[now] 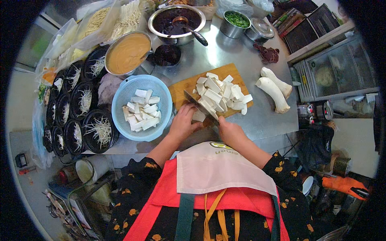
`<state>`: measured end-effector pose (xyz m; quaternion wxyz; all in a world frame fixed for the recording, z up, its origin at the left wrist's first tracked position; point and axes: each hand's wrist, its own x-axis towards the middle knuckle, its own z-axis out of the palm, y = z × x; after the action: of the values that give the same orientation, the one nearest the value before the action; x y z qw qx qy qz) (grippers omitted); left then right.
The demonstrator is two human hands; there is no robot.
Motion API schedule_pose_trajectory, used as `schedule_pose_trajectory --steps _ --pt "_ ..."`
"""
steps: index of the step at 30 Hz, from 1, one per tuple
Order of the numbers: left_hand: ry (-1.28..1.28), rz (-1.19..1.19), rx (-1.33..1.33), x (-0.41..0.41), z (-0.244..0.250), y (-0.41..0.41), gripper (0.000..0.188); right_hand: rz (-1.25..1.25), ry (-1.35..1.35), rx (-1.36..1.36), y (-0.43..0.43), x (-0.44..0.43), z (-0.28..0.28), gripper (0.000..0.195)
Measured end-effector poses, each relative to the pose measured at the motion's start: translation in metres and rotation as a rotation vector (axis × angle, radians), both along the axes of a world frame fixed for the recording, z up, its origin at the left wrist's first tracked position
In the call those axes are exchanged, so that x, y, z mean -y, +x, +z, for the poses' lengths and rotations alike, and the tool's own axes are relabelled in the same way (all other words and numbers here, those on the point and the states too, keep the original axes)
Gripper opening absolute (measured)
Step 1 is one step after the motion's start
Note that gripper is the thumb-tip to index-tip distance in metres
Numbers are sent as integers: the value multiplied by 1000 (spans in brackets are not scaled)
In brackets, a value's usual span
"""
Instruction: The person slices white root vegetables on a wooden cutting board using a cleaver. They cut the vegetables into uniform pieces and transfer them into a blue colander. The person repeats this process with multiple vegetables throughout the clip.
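My right hand [231, 129] grips a kitchen knife [202, 106] at its near end, and the broad blade slants up and left over the wooden cutting board [178, 89]. Close to the blade's left side, my left hand [184, 121] holds a white mushroom piece [199, 115] between fingers and thumb; part of it is hidden. Beyond the knife lies a heap of cut white mushroom chunks [214, 94], some overhanging the board's right edge. A light blue plastic colander [117, 119] with more cut pieces [144, 116] stands left of the board. Two whole king oyster mushrooms [273, 95] lie to the right.
Black bowls [101, 140] with bean sprouts crowd the table's left. Behind stand a bowl of tan sauce [128, 55], a steel basin of dark sauce [162, 21] with a ladle [197, 36], a pot of chopped greens [236, 21] and a lidded pot [261, 28].
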<state>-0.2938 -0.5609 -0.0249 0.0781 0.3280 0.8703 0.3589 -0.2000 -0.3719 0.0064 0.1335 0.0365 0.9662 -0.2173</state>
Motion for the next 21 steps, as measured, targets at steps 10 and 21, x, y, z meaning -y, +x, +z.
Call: schedule_pose_trajectory --steps 10,21 --pt "58 35 -26 1 -8 3 51 52 32 40 -3 4 21 12" --pt "153 55 -119 3 -17 6 49 71 4 27 -1 5 17 12"
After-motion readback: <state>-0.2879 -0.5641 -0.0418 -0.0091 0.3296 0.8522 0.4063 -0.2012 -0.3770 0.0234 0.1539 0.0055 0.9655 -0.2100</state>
